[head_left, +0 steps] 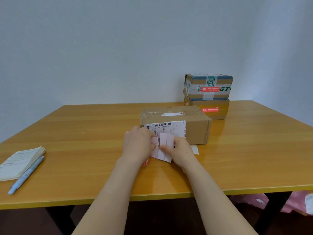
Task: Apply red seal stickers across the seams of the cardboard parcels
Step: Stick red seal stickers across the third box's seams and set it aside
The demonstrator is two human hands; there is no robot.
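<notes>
Left hand (138, 145) and right hand (179, 150) both pinch the sticker sheet (163, 146), low over the counter (84, 133). The unsealed parcel (194, 129) lies just beyond our grip. Its long axis and top seam run left-right, and we judge either hand reaches. Three parcels: the two stacked back-right (220, 82) carry one red seal (210, 89) each. One notebook (20, 161), one pen (25, 175).

Single head-worn view, sited above the near edge of the yellow wooden table (84, 133), facing forward and down across it. Close range; plain pale wall (118, 48) rises behind the table's far edge.
</notes>
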